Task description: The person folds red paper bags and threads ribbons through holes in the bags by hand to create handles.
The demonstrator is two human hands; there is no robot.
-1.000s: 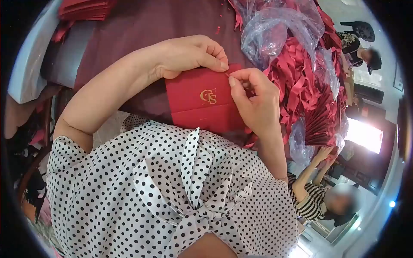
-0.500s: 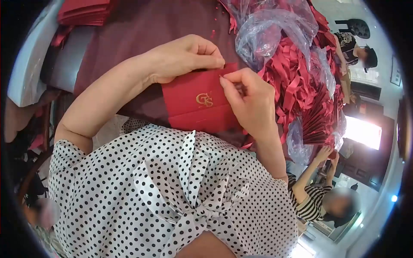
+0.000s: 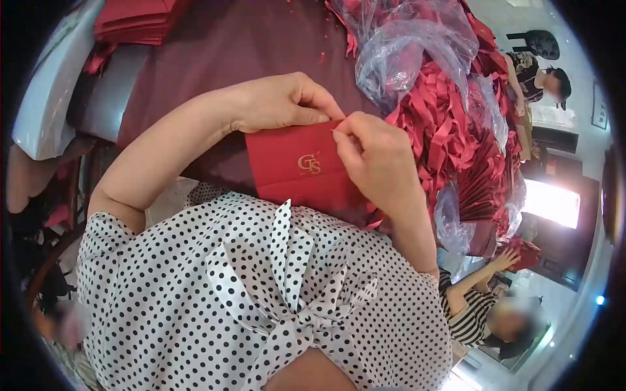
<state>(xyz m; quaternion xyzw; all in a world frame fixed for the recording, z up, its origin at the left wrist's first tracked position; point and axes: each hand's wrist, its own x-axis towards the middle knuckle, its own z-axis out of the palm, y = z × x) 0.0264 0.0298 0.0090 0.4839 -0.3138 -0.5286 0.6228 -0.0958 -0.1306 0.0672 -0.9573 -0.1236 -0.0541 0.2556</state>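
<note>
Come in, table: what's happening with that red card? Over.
Left hand at the far edge of the red card; right hand over its far right corner, exact grip hidden. Gold lettering uncovered. Red strips to the right, nothing visibly blocking.

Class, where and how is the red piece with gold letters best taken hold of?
Probably pinch the red piece by its left edge, coming from the person's left. It looks thin and flat, and that edge is mostly bare, while the left hand covers part of the top edge and the right hand part of the right side.
</note>
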